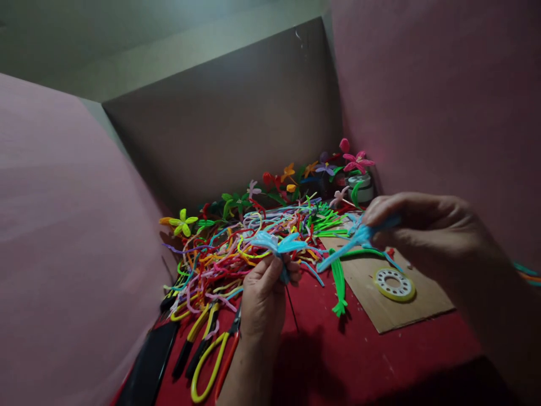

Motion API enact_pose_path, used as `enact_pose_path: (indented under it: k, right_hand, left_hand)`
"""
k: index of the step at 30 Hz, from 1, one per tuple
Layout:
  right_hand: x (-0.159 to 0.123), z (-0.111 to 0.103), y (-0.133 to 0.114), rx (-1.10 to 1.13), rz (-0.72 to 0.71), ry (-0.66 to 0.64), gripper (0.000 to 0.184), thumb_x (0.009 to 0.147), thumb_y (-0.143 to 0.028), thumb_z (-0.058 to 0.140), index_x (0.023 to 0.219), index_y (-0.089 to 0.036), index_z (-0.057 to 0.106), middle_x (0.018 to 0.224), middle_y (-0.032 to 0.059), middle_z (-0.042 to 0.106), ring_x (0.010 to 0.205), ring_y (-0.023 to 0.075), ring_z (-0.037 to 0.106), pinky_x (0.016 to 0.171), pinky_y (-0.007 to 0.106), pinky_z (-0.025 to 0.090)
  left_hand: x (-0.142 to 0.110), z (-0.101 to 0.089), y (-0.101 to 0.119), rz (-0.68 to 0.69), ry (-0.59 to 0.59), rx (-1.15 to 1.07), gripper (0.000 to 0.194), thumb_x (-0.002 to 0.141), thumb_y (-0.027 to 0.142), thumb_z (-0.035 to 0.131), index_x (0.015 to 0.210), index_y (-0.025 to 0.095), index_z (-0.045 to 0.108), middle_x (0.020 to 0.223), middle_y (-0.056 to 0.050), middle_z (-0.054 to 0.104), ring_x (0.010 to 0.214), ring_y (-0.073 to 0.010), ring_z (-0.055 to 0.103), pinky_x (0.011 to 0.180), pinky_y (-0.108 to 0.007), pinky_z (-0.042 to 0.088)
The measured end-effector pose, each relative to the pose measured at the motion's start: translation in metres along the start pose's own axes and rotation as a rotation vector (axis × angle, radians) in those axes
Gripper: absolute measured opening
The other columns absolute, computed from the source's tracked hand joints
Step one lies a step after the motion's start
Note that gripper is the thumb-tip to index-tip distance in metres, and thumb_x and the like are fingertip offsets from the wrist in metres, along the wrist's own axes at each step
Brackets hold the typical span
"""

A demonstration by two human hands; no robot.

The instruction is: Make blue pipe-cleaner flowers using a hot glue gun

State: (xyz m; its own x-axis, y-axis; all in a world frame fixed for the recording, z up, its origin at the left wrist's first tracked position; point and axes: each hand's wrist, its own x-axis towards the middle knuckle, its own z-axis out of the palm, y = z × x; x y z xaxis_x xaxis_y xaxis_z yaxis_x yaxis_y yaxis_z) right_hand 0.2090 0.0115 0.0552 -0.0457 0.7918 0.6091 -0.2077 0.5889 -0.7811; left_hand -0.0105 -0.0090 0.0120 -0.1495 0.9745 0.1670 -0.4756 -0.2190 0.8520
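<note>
My left hand (268, 287) is closed around the base of a light blue pipe-cleaner flower (279, 243), its petals spread above the fingers. A thin dark stem (291, 307) runs down from below the grip. Over the brown board, my right hand (416, 228) pinches a light blue pipe-cleaner piece (357, 239) between thumb and fingers. One end of that piece points down and left toward the flower, apart from it. Just beneath lies a green pipe-cleaner leaf (338, 285) on the red table.
Loose pipe cleaners (215, 254) heap across the red table (359, 361). Finished flowers (181, 223) line the back. Scissors (211, 361), pliers (196, 332) and a black flat object (147, 366) lie at left. A tape roll (394, 283) rests on the brown board (380, 316). Pink panels flank both sides.
</note>
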Motion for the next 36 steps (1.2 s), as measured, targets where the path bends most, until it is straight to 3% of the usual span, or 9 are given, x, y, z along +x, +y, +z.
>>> enact_pose_path:
  k: [5,9,18,28,36]
  right_hand:
    - [-0.006,0.030,0.008,-0.082,0.077,-0.278,0.012,0.070,-0.023,0.070,0.081,-0.019,0.069,0.071,0.0014,0.065,0.064,0.0114,0.059,0.056,0.021,0.049]
    - [0.001,0.042,0.012,-0.219,0.036,-0.408,0.009,0.074,-0.021,0.065,0.081,-0.016,0.068,0.068,0.0010,0.064,0.061,0.0102,0.057,0.055,0.020,0.046]
    - [0.001,0.052,0.029,-0.141,0.029,-0.310,0.006,0.072,-0.015,0.061,0.077,-0.015,0.064,0.068,0.0008,0.062,0.061,0.0110,0.057,0.056,0.021,0.047]
    - [-0.001,0.055,0.039,-0.332,-0.316,-0.227,0.008,0.073,-0.008,0.062,0.072,-0.016,0.061,0.064,-0.0020,0.055,0.060,0.0092,0.051,0.056,0.021,0.041]
    - [-0.002,0.059,0.043,-0.434,-0.468,-0.216,0.011,0.077,-0.007,0.057,0.074,-0.017,0.058,0.068,0.0013,0.056,0.067,0.0127,0.052,0.061,0.024,0.043]
  left_hand:
    - [0.002,0.002,-0.003,-0.015,0.076,0.016,0.019,0.057,0.023,0.077,0.067,0.011,0.069,0.060,-0.004,0.065,0.053,-0.0104,0.057,0.050,-0.020,0.043]
    - [0.003,0.001,-0.003,-0.074,0.029,0.030,0.021,0.055,0.024,0.078,0.067,0.011,0.069,0.062,-0.003,0.065,0.052,-0.0099,0.055,0.049,-0.020,0.042]
    - [-0.001,0.003,-0.001,-0.115,-0.024,0.072,0.016,0.060,0.021,0.074,0.070,0.010,0.069,0.063,-0.005,0.066,0.053,-0.0116,0.057,0.051,-0.022,0.041]
    - [-0.002,0.006,0.000,-0.106,-0.035,0.069,0.016,0.061,0.022,0.073,0.070,0.010,0.068,0.061,-0.005,0.066,0.053,-0.0126,0.057,0.053,-0.023,0.041]
    - [-0.003,0.007,-0.001,-0.129,-0.045,0.067,0.019,0.062,0.024,0.073,0.073,0.009,0.069,0.061,-0.006,0.065,0.055,-0.0141,0.058,0.054,-0.024,0.043]
